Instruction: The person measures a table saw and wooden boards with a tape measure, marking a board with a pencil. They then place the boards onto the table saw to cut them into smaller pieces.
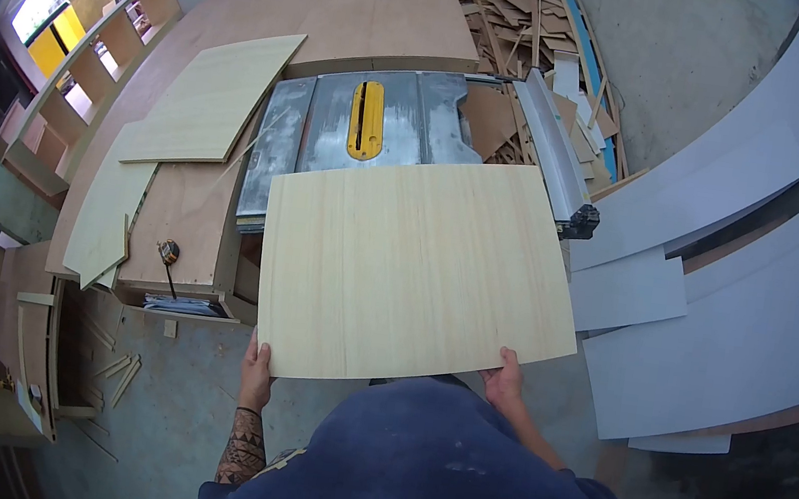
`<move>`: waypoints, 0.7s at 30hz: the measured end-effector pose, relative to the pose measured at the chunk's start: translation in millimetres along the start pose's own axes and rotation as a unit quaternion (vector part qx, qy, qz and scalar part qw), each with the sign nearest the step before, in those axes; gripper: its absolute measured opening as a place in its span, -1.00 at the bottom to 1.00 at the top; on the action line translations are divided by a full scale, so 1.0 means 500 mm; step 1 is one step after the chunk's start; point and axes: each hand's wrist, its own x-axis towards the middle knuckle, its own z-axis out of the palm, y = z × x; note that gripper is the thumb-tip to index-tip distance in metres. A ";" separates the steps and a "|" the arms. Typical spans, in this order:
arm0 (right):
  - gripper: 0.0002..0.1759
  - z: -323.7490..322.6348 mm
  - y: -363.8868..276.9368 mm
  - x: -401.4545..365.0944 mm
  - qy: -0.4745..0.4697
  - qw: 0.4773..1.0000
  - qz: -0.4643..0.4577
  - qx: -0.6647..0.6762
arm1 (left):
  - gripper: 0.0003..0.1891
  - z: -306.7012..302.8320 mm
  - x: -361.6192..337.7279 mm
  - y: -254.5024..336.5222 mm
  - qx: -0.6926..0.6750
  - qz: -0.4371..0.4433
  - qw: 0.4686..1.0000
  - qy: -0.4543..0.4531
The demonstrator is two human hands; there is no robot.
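A wide, pale wood-grain panel (pixel 417 267) is held level in front of me, its far edge over the near part of the table saw (pixel 320 128). My left hand (pixel 255 372) grips the panel's near left corner, thumb on top. Along the near edge, toward the right, my right hand (pixel 504 380) holds it too, with the thumb above and the other fingers hidden beneath. Past the panel, the saw's yellow throat plate (pixel 367 122) with its dark slot shows on the grey metal top. The saw's front is hidden under the panel.
On the wooden bench (pixel 182 211) left of the saw lie more pale panels (pixel 222 100) and a tape measure (pixel 169 252). The saw's rip fence (pixel 549 148) stands at the right. Offcuts (pixel 540 26) are heaped behind it. Large white sheets (pixel 743 325) lean at the right. Thin strips (pixel 125 380) lie on the floor.
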 end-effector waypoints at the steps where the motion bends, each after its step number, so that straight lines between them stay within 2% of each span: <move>1: -0.50 0.007 -0.001 0.003 0.000 1.000 -0.007 -0.003 | -0.39 0.003 0.013 0.001 0.004 0.000 1.000 -0.004; 3: -0.49 0.018 -0.008 0.008 0.001 1.000 -0.013 -0.005 | -0.39 0.009 0.035 -0.002 0.038 0.046 0.998 -0.004; 5: -0.48 0.032 -0.021 0.015 0.032 0.999 -0.028 -0.009 | -0.39 0.022 0.048 -0.003 0.041 0.052 0.998 -0.016; 9: -0.48 0.036 -0.044 0.035 0.023 0.999 -0.048 0.000 | -0.39 0.035 0.077 -0.014 0.069 0.055 0.996 -0.030; 16: -0.46 0.032 -0.079 0.059 0.040 0.998 -0.031 -0.047 | -0.40 0.084 0.085 0.011 0.072 0.049 0.996 -0.035; 21: -0.47 0.025 -0.091 0.065 0.027 0.997 -0.012 -0.068 | -0.41 0.102 0.108 0.021 0.099 0.088 0.991 -0.033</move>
